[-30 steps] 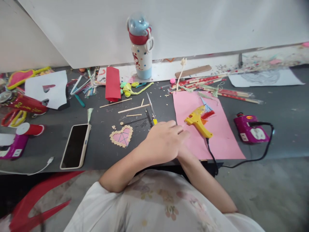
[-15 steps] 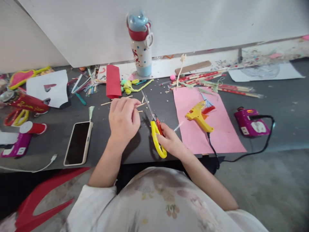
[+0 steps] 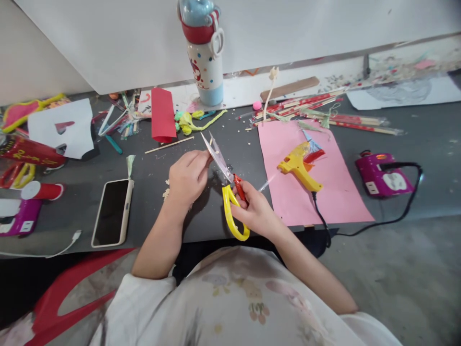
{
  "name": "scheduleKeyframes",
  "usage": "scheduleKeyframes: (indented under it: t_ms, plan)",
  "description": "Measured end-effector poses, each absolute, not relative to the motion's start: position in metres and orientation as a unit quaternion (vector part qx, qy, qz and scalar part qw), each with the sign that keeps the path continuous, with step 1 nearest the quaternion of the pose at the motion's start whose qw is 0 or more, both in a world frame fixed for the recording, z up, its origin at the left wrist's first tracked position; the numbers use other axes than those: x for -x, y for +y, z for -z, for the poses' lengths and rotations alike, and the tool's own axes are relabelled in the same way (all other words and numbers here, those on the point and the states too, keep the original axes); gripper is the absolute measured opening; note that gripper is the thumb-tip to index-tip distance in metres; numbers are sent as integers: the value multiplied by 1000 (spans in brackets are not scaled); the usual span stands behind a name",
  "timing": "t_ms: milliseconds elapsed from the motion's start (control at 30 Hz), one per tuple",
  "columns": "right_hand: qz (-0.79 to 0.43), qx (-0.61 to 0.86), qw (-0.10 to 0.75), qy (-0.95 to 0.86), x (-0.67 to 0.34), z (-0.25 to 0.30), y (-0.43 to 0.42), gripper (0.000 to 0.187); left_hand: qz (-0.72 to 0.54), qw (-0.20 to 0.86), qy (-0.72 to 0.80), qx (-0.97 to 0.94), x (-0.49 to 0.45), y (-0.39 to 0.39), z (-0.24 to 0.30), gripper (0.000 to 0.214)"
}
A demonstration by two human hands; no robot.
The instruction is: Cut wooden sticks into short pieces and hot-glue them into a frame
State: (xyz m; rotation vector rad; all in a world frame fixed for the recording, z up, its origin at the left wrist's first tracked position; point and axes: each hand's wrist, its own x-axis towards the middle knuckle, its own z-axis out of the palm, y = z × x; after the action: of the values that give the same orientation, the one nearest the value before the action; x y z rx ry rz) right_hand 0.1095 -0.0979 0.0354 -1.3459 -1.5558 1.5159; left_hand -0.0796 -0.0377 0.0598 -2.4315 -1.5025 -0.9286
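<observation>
My right hand (image 3: 257, 209) grips a pair of scissors (image 3: 230, 185) with one yellow and one red handle loop. The blades are parted and point away from me, up and to the left. Close against the left blade, my left hand (image 3: 190, 177) is closed with its fingertips pinched together. A short pale wooden stick (image 3: 212, 142) shows at the blades, in line with those fingertips; most of it is hidden. Beyond the left hand, a longer thin stick (image 3: 169, 145) lies on the dark table. Small pale bits (image 3: 166, 190) lie beside the left wrist.
A yellow glue gun (image 3: 300, 166) rests on pink paper (image 3: 342, 202), its cord running near the purple power box (image 3: 383, 175). A bottle (image 3: 205, 62) stands at the back. The phone (image 3: 112, 214), red paper (image 3: 163, 114) and wrapped sticks (image 3: 302, 105) lie around.
The scissor blades, nearly closed before, are now spread apart. My left hand has moved slightly right, closer to the blades. The camera view has shifted a little.
</observation>
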Motion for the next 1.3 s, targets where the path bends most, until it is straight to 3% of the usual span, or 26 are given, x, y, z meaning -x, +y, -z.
scheduleKeyframes:
  t_ms: [767, 1300]
  plan:
    - [-576, 506, 253, -590, -114, -46, -97, 48, 251, 56, -513, 819, 86, -42, -62, 29]
    - [-604, 502, 255, -564, -113, -36, -96, 37, 186, 86, -524, 827, 90, -41, -71, 28]
